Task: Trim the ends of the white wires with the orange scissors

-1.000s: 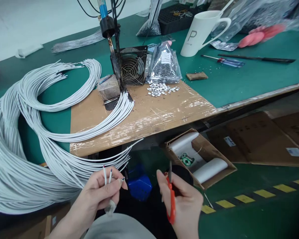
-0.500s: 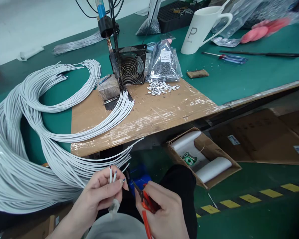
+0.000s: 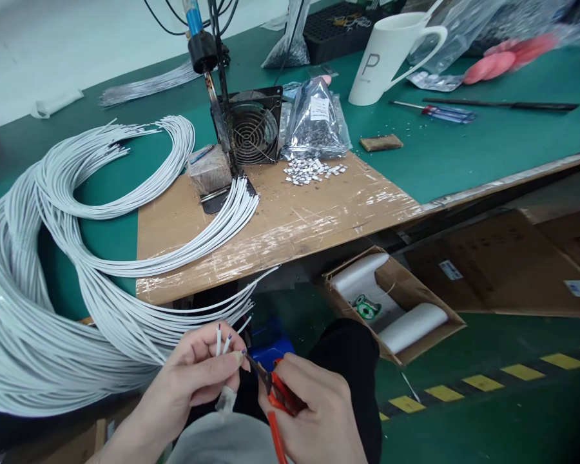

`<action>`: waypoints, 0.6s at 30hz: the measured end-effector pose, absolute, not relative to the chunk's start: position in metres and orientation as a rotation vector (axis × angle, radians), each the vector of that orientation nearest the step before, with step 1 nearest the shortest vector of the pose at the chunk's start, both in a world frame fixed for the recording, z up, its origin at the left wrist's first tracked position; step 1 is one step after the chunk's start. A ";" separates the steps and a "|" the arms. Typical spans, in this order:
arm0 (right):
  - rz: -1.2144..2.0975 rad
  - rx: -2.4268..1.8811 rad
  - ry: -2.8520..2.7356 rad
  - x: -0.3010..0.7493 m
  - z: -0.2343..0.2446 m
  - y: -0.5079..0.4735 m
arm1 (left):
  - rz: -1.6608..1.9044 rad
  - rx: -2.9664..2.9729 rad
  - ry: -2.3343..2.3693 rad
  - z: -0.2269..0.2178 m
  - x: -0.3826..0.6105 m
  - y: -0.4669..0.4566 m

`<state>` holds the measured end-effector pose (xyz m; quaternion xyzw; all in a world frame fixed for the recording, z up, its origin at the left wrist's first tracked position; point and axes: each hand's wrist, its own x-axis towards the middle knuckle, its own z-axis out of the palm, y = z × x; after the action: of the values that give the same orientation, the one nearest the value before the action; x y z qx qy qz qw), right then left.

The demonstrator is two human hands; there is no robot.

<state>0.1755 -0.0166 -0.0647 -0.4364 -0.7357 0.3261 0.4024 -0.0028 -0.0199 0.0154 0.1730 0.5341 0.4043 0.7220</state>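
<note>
Green bench point(image 3: 464, 158) is loaded with coiled white cables point(image 3: 29, 361); my left hand point(image 3: 198, 370) pinches thin white wire ends point(image 3: 218, 343), right hand point(image 3: 319, 403) grips red-handled metal scissors point(image 3: 269, 381), snip looks unfinished.

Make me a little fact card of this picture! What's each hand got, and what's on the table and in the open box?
Left hand: pinching white wire ends with coloured tips
Right hand: holding red-handled scissors, blade tips close to the left fingertips
Green table: wire bundles, fan, mug marked P, screwdriver
Cardboard sheet: small white pieces
Open box: white rolls, green spool
</note>
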 end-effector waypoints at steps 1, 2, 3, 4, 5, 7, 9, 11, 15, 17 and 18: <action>0.830 -1.104 -1.859 0.175 -0.066 -0.017 | 0.892 0.381 1.165 0.014 -0.003 -0.020; 0.837 -1.105 -1.863 0.175 -0.067 -0.018 | 0.891 0.381 1.155 0.014 -0.004 -0.020; 0.838 -1.105 -1.861 0.175 -0.067 -0.018 | 0.891 0.378 1.154 0.013 -0.004 -0.020; 0.835 -1.105 -1.859 0.175 -0.067 -0.018 | 0.892 0.376 1.159 0.013 -0.004 -0.020; 0.832 -1.104 -1.856 0.175 -0.067 -0.018 | 0.894 0.372 1.168 0.013 -0.004 -0.020; 0.826 -1.104 -1.850 0.174 -0.067 -0.018 | 0.895 0.369 1.174 0.013 -0.003 -0.020; 0.832 -1.099 -1.852 0.174 -0.067 -0.018 | 0.897 0.379 1.162 0.013 -0.004 -0.021; 0.837 -1.094 -1.850 0.175 -0.067 -0.017 | 0.897 0.390 1.155 0.012 -0.004 -0.021; 0.812 -1.069 -1.854 0.175 -0.067 -0.017 | 0.869 0.402 1.165 0.010 -0.005 -0.023; 0.794 -1.062 -1.860 0.175 -0.067 -0.017 | 0.870 0.410 1.169 0.010 -0.005 -0.024; 0.790 -1.066 -1.857 0.176 -0.068 -0.018 | 0.880 0.411 1.175 0.010 -0.005 -0.024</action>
<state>0.1756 -0.0178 -0.0677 -0.4246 -0.7397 0.3147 0.4166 -0.0046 -0.0240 0.0095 0.1860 0.5324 0.3985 0.7233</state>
